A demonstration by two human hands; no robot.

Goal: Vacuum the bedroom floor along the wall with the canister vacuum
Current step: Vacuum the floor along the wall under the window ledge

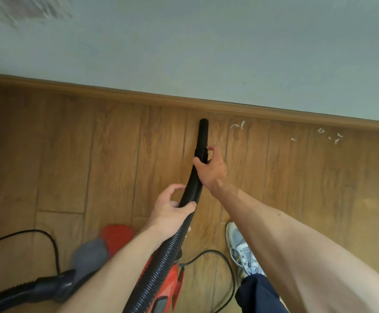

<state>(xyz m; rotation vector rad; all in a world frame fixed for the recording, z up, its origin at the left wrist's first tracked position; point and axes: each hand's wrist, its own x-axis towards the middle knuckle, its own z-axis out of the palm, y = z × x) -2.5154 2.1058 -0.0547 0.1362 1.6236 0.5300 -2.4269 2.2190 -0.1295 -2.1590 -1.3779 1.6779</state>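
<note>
Hose of the red canister vacuum is clasped by the right hand just below the nozzle and by the left hand lower down. The nozzle is pointed at the baseboard, with white scraps scattered nearby on the floor.

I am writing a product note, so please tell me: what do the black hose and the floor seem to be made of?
The hose looks like flexible black plastic, matte: its ribbed wall bends in a curve. The floor looks like wood or wood-print laminate, low sheen: brown planks with grain and seams; which one, I cannot tell.
</note>
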